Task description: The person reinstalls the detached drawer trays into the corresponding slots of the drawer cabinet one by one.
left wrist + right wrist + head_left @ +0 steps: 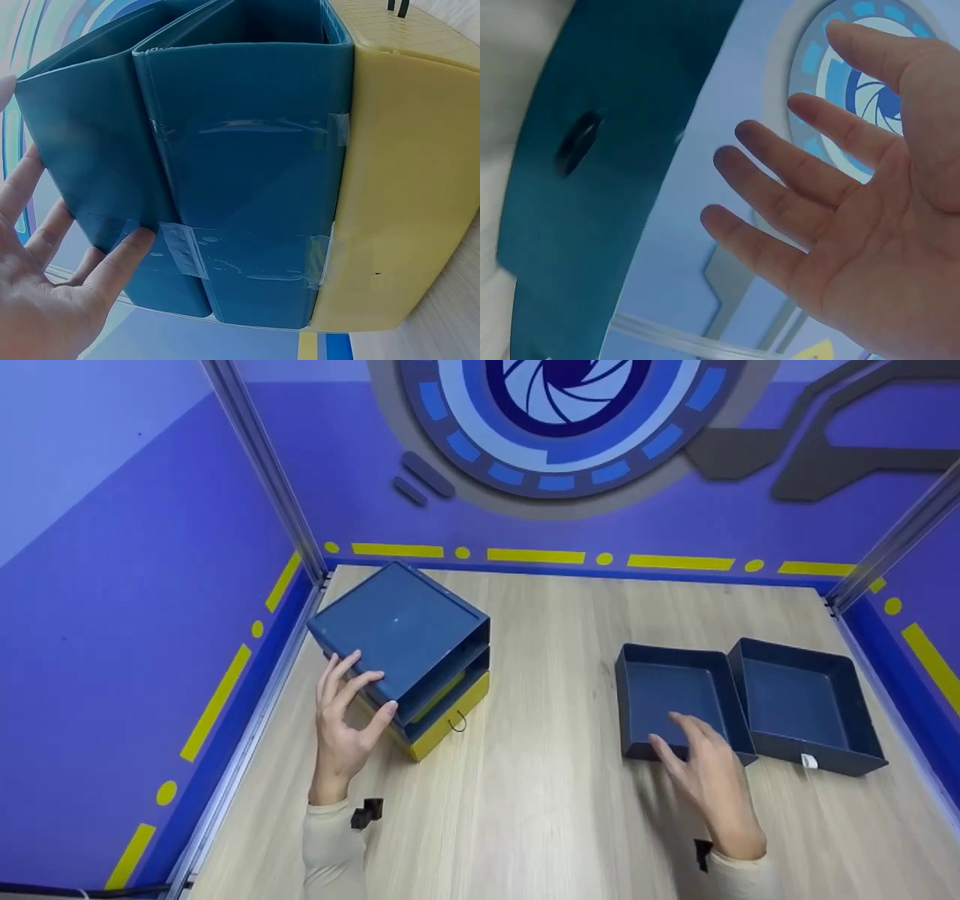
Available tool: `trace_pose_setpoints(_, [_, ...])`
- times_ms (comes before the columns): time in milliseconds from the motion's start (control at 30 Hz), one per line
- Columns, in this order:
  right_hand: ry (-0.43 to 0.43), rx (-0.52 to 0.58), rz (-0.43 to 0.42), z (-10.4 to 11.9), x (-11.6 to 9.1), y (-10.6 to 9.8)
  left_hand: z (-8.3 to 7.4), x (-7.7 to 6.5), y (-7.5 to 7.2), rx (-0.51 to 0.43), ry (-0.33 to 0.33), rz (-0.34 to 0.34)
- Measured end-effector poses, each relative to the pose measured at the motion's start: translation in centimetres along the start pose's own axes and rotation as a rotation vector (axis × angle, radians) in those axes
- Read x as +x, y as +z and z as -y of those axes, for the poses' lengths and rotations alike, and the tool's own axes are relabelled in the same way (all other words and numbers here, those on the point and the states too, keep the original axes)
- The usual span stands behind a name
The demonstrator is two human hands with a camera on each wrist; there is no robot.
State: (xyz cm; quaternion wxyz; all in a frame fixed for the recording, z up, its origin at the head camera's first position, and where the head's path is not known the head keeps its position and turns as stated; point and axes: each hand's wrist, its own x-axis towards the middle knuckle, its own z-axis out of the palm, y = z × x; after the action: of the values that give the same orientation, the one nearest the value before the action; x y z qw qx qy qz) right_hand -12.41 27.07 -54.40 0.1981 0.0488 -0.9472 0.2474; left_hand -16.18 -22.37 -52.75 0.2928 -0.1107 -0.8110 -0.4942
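Observation:
A stack of drawer units stands at the left, with a dark blue top (405, 622) and two blue tiers whose fronts gape open. Its lowest tier is yellow, and the yellow drawer front (439, 731) carries a black loop handle. My left hand (345, 735) touches the blue top and side with spread fingers; in the left wrist view, fingertips rest on the upper blue tier (97, 150). My right hand (712, 787) hovers over the near edge of a blue drawer (667, 690), fingers extended, holding nothing. The right wrist view shows a dark handle on a blue drawer front (622, 195).
Beside that drawer, at its right, lies a second blue drawer (799, 697) with a white tab on its front; the two touch. Clear tape (247, 127) binds the blue tiers. Printed blue panels (525, 532) and metal posts bound the wooden table (540, 810).

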Motion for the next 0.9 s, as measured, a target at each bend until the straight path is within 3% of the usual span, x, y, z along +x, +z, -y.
trace_pose_setpoints(200, [0.018,-0.057,-0.162,-1.2,-1.4,-0.5,0.0,0.0,0.0,-0.008,-0.007,-0.003])
trace_pose_setpoints(300, [0.021,-0.093,-0.194,-2.0,-1.8,-0.6,0.0,0.0,0.1,-0.007,-0.003,-0.002])
trace_pose_setpoints(567, [0.115,-0.151,0.013,-2.8,-2.9,-0.2,0.1,-0.1,0.1,-0.002,-0.002,-0.007])
trace_pose_setpoints(733, [0.135,-0.136,0.036,-3.0,-3.2,0.8,0.0,0.0,0.1,0.005,0.005,-0.005])
trace_pose_setpoints(900, [0.200,-0.115,0.003,-3.2,-3.1,2.0,-0.1,-0.1,0.1,0.007,-0.013,0.001])
